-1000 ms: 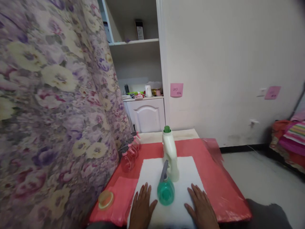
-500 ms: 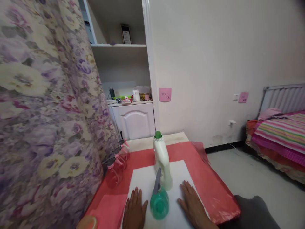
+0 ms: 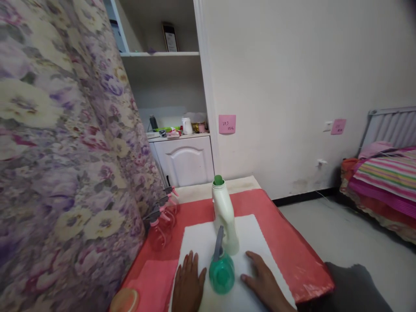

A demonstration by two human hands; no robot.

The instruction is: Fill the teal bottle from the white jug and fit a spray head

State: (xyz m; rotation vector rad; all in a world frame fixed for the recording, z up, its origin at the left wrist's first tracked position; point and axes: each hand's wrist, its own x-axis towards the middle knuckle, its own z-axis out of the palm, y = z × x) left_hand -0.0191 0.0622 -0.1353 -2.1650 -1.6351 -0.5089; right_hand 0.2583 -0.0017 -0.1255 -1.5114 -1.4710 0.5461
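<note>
On a sheet (image 3: 198, 238) on the table (image 3: 240, 186), a spray bottle (image 3: 222, 275) sits between the left hand (image 3: 188, 284) and right hand (image 3: 264, 281), a jug (image 3: 225, 214) just behind it, three smaller bottles (image 3: 158, 236) leftward beside a curtain (image 3: 71, 173), and a cabinet (image 3: 185, 164) behind.

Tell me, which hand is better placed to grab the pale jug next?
Probably the right hand: its fingers are nearer the base of the pale jug. The left hand lies flat on the white mat, farther away.
</note>
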